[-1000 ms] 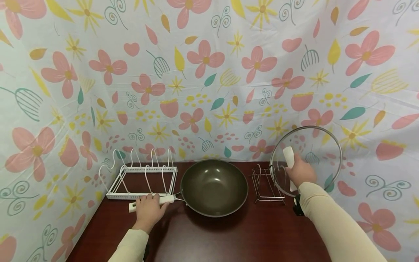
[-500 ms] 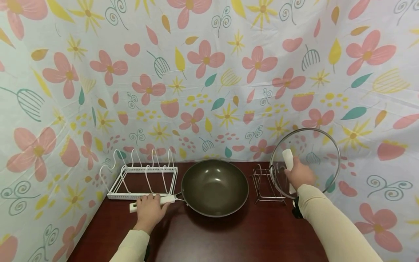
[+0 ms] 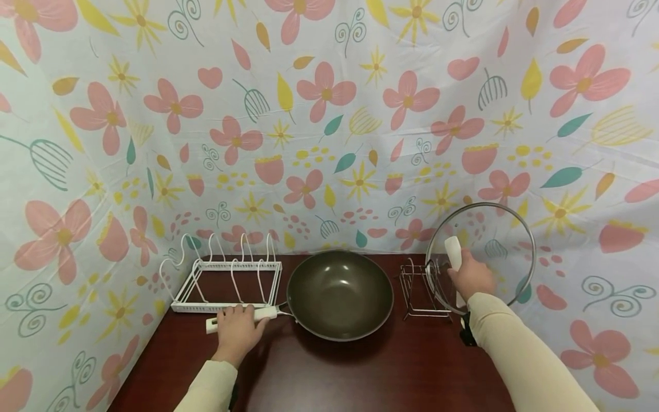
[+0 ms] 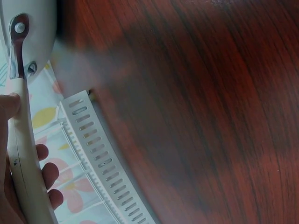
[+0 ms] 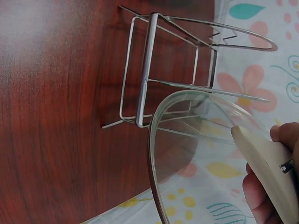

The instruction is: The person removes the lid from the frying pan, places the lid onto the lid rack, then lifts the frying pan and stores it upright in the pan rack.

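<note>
A dark wok point(image 3: 340, 294) with a white handle point(image 3: 265, 313) is in the middle of the head view. My left hand point(image 3: 237, 333) grips that handle, fingers wrapped under it in the left wrist view. At the right, a clear glass lid point(image 3: 507, 234) with a metal rim stands nearly upright, its face towards me. My right hand point(image 3: 472, 277) holds it by its white bar handle point(image 3: 453, 253). The lid's left edge overlaps a small wire rack point(image 3: 424, 313); in the right wrist view its rim reaches the rack's end point(image 5: 140, 119).
A white rack point(image 3: 223, 307) with several upright loops stands at the back left, just behind my left hand. The dark red wooden table point(image 3: 370, 377) stretches out in front of the wok. A flower-printed cloth point(image 3: 329, 149) hangs close behind everything.
The lid and my right hand have come down slightly beside the wire rack. My left hand and the wok keep their place; the whole head view has shifted a little.
</note>
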Tool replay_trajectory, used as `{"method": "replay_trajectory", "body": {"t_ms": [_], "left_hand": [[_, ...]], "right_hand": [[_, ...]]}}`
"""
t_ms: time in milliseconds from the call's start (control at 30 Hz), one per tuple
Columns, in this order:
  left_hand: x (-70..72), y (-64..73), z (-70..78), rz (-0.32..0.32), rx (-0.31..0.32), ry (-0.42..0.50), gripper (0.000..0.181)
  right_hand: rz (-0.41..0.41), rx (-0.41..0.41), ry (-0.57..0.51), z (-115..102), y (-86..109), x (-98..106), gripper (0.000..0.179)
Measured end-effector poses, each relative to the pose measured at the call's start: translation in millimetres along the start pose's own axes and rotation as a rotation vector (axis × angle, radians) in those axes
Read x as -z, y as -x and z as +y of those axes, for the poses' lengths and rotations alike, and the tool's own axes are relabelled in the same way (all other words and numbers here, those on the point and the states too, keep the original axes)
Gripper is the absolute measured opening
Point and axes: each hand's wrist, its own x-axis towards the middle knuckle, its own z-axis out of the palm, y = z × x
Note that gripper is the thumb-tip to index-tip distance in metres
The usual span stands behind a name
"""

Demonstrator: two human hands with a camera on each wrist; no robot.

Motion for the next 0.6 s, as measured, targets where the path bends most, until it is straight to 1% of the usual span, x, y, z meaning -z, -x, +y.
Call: {"method": "replay_trajectory", "body": {"t_ms": [133,367,467,600], "left_hand": [[0.7,0.5,-0.2,0.008,0.001,0.005,0.055],[2.7,1.5,0.5,0.032,-0.002,-0.002,0.053],[3.9,1.6,0.8,0.015,0.004,-0.006,0.054],[5.5,1.1,2.6,-0.011,0.007,0.001,0.055]], "right_hand": [[-0.01,0.001,0.006,-3.2,1.0,-1.6,0.065],[-0.052,-0.002,0.03,-6.8,1.8,-1.7,0.066],[-0.063,-0.007,0.031,-5.7,0.4,-4.0,0.066],[-0.057,-0.006,0.03,-2.7,-1.9,-7.3,0.067]]}}
